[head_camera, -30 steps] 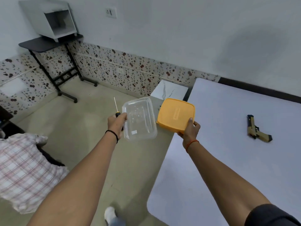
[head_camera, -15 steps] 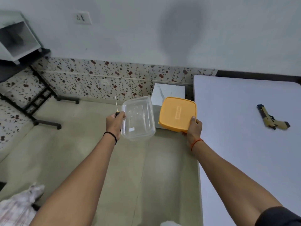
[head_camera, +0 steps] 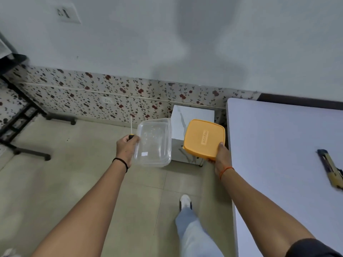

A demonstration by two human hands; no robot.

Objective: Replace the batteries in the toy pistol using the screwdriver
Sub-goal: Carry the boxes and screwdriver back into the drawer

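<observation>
My left hand (head_camera: 126, 147) grips a thin screwdriver (head_camera: 131, 127), its shaft pointing up, together with the edge of an empty clear plastic container (head_camera: 155, 142). My right hand (head_camera: 220, 156) pinches a corner of the orange lid (head_camera: 204, 139), held just left of the table's edge. The tan and black toy pistol (head_camera: 332, 171) lies on the white table (head_camera: 278, 145) at the far right, partly cut off by the frame. No batteries can be seen.
A small white stool (head_camera: 193, 115) stands on the floor behind the lid, against the flowered wall. A black metal stand (head_camera: 20, 127) is at the far left. My leg and white shoe (head_camera: 185, 201) are on the tiled floor below.
The view has swung left and down, so the pistol now sits at the right edge. Both hands still hold the container, screwdriver and lid. My foot has stepped into view.
</observation>
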